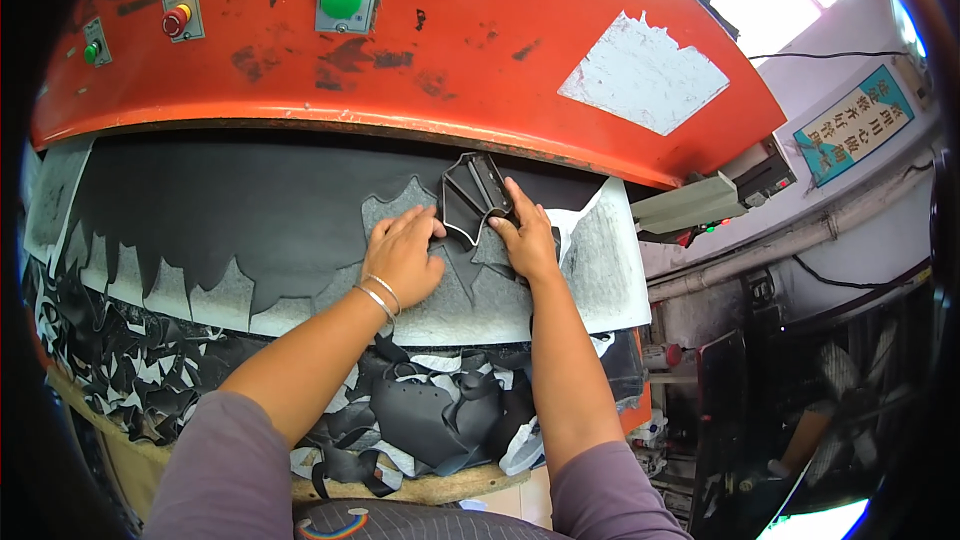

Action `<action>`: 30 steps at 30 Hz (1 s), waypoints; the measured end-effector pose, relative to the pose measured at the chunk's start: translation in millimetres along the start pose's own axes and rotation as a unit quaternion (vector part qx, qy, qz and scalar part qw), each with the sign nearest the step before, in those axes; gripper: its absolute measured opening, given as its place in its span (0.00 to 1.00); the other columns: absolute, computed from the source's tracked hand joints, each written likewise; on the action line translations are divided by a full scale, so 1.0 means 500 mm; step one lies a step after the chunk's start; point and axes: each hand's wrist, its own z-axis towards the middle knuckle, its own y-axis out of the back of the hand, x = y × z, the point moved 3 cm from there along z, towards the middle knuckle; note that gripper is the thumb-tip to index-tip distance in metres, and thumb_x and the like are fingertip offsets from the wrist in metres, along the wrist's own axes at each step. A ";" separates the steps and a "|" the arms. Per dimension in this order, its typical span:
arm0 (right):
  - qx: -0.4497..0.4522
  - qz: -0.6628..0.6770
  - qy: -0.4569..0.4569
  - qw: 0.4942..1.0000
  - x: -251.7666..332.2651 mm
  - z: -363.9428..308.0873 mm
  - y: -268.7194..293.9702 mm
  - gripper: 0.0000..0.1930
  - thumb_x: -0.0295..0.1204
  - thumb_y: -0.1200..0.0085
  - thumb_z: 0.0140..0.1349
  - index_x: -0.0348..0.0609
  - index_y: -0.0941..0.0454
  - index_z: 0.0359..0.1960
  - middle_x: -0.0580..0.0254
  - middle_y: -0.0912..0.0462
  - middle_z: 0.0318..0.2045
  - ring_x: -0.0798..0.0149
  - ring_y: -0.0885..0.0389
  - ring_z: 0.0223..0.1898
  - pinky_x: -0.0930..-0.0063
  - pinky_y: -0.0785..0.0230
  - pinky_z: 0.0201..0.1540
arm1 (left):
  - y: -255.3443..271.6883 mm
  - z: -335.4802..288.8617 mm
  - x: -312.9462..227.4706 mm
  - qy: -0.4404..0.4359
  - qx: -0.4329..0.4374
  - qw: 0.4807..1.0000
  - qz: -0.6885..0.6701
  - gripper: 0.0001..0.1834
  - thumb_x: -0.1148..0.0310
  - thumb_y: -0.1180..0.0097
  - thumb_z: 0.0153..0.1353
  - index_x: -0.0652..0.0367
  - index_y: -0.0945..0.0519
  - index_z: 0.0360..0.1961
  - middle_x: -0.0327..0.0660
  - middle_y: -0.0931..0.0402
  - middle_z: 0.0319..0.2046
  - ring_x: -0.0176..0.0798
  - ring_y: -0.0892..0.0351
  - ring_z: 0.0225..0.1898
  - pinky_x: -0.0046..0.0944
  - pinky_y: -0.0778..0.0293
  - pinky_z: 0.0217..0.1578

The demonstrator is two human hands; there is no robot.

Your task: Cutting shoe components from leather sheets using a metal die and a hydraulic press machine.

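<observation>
A metal cutting die (462, 202) with a thin outlined edge and inner braces rests on a black sheet of material (230, 200), near its ragged front edge. My right hand (527, 238) grips the die's right side, with thumb and forefinger against its rim. My left hand (404, 256) lies just left of the die, fingers slightly bent and apart, fingertips at or near its left edge. I cannot tell whether they touch it. Under and around my hands, grey cut-out areas show in the sheet, above a white cutting board (615, 285).
An orange press beam (440, 70) spans the far side, bearing a green button (341, 0) and a red knob (176, 20). Black and white scraps (150, 370) heap along the near side, with larger black offcuts (435, 415) between my forearms. A grey metal arm (690, 204) juts out at right.
</observation>
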 end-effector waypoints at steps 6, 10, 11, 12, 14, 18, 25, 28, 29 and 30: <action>-0.022 0.386 -0.054 0.921 -0.057 -0.002 0.004 0.36 0.26 0.42 0.56 0.42 0.43 0.67 0.49 0.27 0.59 0.63 0.33 0.64 0.62 0.56 0.70 | -0.014 0.015 0.001 0.021 -0.011 1.000 0.002 0.14 0.74 0.50 0.47 0.54 0.29 0.38 0.43 0.29 0.59 0.45 0.39 0.65 0.49 0.49 0.60; 0.018 0.266 -0.024 0.963 -0.075 -0.004 -0.007 0.35 0.23 0.47 0.56 0.41 0.43 0.67 0.52 0.24 0.57 0.62 0.33 0.64 0.64 0.60 0.71 | -0.014 0.013 0.004 0.017 -0.016 0.999 -0.022 0.14 0.74 0.51 0.47 0.53 0.30 0.38 0.44 0.28 0.59 0.45 0.39 0.66 0.48 0.49 0.60; 0.011 0.222 -0.006 0.975 -0.074 -0.004 -0.006 0.34 0.25 0.46 0.56 0.41 0.42 0.67 0.51 0.25 0.57 0.61 0.33 0.64 0.62 0.60 0.71 | -0.013 0.013 0.001 0.019 -0.014 0.999 -0.023 0.14 0.74 0.51 0.47 0.53 0.31 0.39 0.44 0.28 0.59 0.45 0.39 0.66 0.48 0.49 0.60; 0.009 0.222 -0.009 0.975 -0.075 -0.004 -0.007 0.34 0.25 0.46 0.56 0.41 0.42 0.67 0.51 0.25 0.57 0.61 0.33 0.64 0.62 0.60 0.71 | -0.013 0.014 -0.002 0.020 -0.011 0.999 -0.025 0.15 0.74 0.52 0.47 0.53 0.31 0.39 0.45 0.28 0.59 0.45 0.40 0.66 0.48 0.49 0.60; -0.004 0.200 0.002 0.980 -0.052 -0.002 -0.007 0.34 0.28 0.45 0.56 0.42 0.41 0.66 0.51 0.24 0.57 0.59 0.33 0.64 0.60 0.59 0.71 | -0.008 0.012 0.003 0.025 -0.008 0.999 -0.026 0.15 0.75 0.52 0.47 0.53 0.31 0.40 0.45 0.28 0.59 0.45 0.40 0.66 0.47 0.49 0.60; -0.014 0.089 0.021 0.996 -0.022 -0.006 0.007 0.29 0.32 0.42 0.57 0.48 0.32 0.62 0.49 0.23 0.53 0.53 0.33 0.63 0.57 0.54 0.69 | -0.007 0.012 0.013 0.024 -0.002 0.999 -0.026 0.17 0.75 0.52 0.47 0.53 0.32 0.41 0.46 0.28 0.59 0.45 0.40 0.67 0.47 0.50 0.60; -0.028 0.069 0.019 0.997 -0.009 -0.009 0.016 0.27 0.32 0.41 0.56 0.48 0.29 0.59 0.51 0.21 0.51 0.53 0.33 0.63 0.56 0.51 0.68 | -0.007 0.013 0.019 0.013 0.020 0.999 -0.029 0.17 0.76 0.52 0.46 0.53 0.32 0.41 0.47 0.29 0.59 0.44 0.40 0.67 0.46 0.49 0.60; -0.033 0.069 0.021 0.997 -0.009 -0.010 0.016 0.26 0.31 0.41 0.55 0.48 0.28 0.59 0.51 0.21 0.51 0.53 0.32 0.62 0.56 0.50 0.68 | -0.005 0.013 0.013 0.016 0.030 0.999 -0.021 0.16 0.75 0.51 0.47 0.53 0.32 0.40 0.47 0.30 0.60 0.45 0.42 0.68 0.47 0.50 0.61; -0.033 0.071 0.018 0.997 -0.011 -0.010 0.014 0.26 0.31 0.41 0.55 0.48 0.28 0.59 0.51 0.21 0.51 0.53 0.32 0.62 0.56 0.50 0.68 | -0.002 0.012 0.010 0.014 0.029 0.999 -0.015 0.16 0.75 0.51 0.47 0.53 0.32 0.40 0.47 0.30 0.60 0.45 0.42 0.68 0.47 0.50 0.61; -0.040 0.067 0.024 0.997 -0.011 -0.009 0.013 0.26 0.31 0.41 0.55 0.48 0.28 0.58 0.51 0.21 0.51 0.53 0.32 0.62 0.56 0.49 0.67 | -0.001 0.012 0.007 0.011 0.028 1.000 -0.009 0.16 0.75 0.51 0.47 0.53 0.32 0.40 0.47 0.30 0.60 0.45 0.42 0.68 0.47 0.50 0.61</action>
